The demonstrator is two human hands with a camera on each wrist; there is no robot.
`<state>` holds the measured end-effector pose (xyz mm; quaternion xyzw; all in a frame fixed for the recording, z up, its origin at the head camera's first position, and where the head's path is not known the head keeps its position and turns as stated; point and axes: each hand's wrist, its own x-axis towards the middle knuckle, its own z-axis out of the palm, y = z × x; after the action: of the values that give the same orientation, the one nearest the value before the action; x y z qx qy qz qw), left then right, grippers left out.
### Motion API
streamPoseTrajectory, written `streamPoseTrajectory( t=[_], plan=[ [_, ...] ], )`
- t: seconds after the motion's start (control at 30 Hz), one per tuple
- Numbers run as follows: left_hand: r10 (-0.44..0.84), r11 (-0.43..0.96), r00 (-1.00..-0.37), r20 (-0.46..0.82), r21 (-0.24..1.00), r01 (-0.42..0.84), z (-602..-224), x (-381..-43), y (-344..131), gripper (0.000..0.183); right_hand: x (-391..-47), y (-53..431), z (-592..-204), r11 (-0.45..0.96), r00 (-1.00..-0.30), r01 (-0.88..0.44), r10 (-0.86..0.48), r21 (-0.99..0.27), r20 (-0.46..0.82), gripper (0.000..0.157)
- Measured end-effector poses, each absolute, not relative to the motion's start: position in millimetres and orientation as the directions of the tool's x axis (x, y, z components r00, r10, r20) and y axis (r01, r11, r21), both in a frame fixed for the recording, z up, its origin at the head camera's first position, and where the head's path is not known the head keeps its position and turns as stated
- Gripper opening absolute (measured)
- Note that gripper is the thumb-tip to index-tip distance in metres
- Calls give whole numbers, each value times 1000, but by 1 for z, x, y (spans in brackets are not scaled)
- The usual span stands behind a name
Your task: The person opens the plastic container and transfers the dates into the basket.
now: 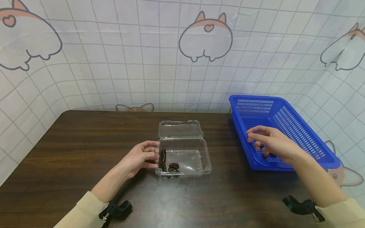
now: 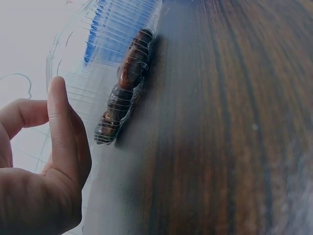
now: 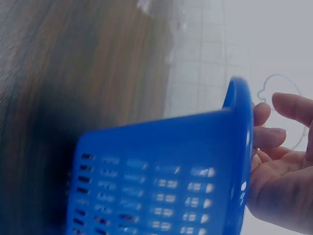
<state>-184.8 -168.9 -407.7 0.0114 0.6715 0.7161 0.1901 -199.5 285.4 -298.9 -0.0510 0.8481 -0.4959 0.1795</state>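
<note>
A clear plastic clamshell box [image 1: 196,160] lies on the table with its lid [image 1: 180,129] folded back. Several dark brown, wrinkled dates [image 1: 174,165] lie along its left side and near left corner; in the left wrist view the dates [image 2: 131,68] show through the ribbed wall. My left hand [image 1: 142,156] is at the box's left wall, fingers relaxed against or close to it. Over the blue basket [image 1: 242,139] hovers my right hand [image 1: 269,141], its fingers loosely bent, with nothing visible in them. Beneath it, dark pieces [image 1: 269,155] in the basket are partly hidden.
The dark wooden table [image 1: 85,142] carries the box in the middle and the basket at its right edge. A white gridded cloth [image 1: 137,63] with cartoon prints hangs behind and at the sides. Black straps with devices [image 1: 119,209] are worn at both wrists.
</note>
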Motion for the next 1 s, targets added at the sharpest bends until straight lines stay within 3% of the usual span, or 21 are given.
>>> streamPoseTrajectory(
  t=[1.0],
  plan=[
    [277, -20, -929, -247, 965, -263, -409, -186, -165, 56, -213, 194, -304, 412, -852, 8, -475, -911, -222, 39]
  ],
)
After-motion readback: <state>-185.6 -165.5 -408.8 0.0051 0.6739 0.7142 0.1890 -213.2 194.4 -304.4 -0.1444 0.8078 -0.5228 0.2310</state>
